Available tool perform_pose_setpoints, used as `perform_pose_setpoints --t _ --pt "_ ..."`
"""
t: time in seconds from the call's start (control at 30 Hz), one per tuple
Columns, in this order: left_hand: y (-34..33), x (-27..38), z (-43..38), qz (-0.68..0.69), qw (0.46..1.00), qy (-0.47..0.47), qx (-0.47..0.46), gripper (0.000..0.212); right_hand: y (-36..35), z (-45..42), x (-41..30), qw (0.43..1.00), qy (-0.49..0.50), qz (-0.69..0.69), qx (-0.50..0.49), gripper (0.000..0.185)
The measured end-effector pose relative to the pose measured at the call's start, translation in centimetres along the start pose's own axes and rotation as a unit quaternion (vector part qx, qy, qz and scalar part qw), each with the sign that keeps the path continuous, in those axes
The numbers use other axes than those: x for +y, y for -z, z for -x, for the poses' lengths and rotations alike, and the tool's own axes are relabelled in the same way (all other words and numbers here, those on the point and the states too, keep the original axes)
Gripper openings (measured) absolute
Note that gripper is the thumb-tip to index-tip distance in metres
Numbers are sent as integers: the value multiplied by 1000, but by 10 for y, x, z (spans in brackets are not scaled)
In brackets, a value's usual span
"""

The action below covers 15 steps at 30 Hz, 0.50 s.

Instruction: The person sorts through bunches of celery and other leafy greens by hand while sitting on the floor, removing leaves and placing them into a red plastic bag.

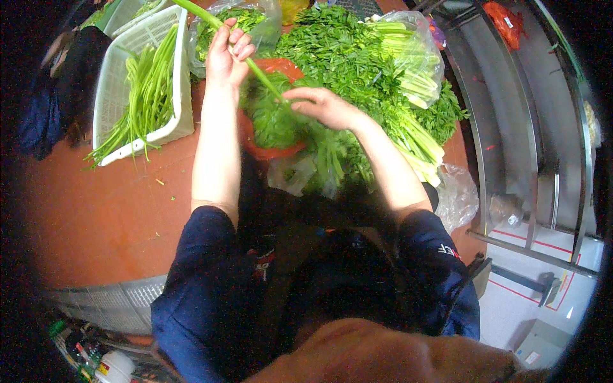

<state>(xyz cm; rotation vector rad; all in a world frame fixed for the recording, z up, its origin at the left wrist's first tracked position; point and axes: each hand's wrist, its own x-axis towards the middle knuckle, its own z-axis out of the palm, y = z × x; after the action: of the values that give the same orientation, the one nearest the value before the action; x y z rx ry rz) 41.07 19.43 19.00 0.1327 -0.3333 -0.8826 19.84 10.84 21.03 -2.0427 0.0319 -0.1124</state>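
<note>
A long green celery stalk (263,76) slants across the view, its upper end out past the top edge. My left hand (229,53) is closed around the stalk. At the lower, leafy end, my right hand (325,107) has its fingers on the stalk, with blurred leaves below. Beneath both hands, an orange-red plastic bag (280,152) lies open and holds loose celery leaves (275,124). To the right spreads a big heap of leafy celery (325,52). Left of my left arm, a white plastic basket (183,72) holds bare green stalks (151,88).
A clear bag of celery (414,62) rests on the heap, and another clear bag (237,24) holds cut greens. Metal shelving (522,119) stands on the right, with a crumpled clear bag (457,196) nearby. A person's dark clothing (72,91) shows at far left, beside the reddish-brown floor (105,215).
</note>
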Motion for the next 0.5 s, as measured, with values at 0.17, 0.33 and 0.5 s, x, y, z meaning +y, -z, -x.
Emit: perform_pose_setpoints --t 0.17,0.33,0.5 --pt "0 -2 3 -28 1000 7 3 24 -10 -2 14 996 29 83 -3 23" --pt "6 12 -8 -15 1000 -20 10 19 -23 8 37 987 -154 43 29 21" --pt "9 19 -5 -51 994 -78 60 17 -32 30 34 983 -141 -96 65 28"
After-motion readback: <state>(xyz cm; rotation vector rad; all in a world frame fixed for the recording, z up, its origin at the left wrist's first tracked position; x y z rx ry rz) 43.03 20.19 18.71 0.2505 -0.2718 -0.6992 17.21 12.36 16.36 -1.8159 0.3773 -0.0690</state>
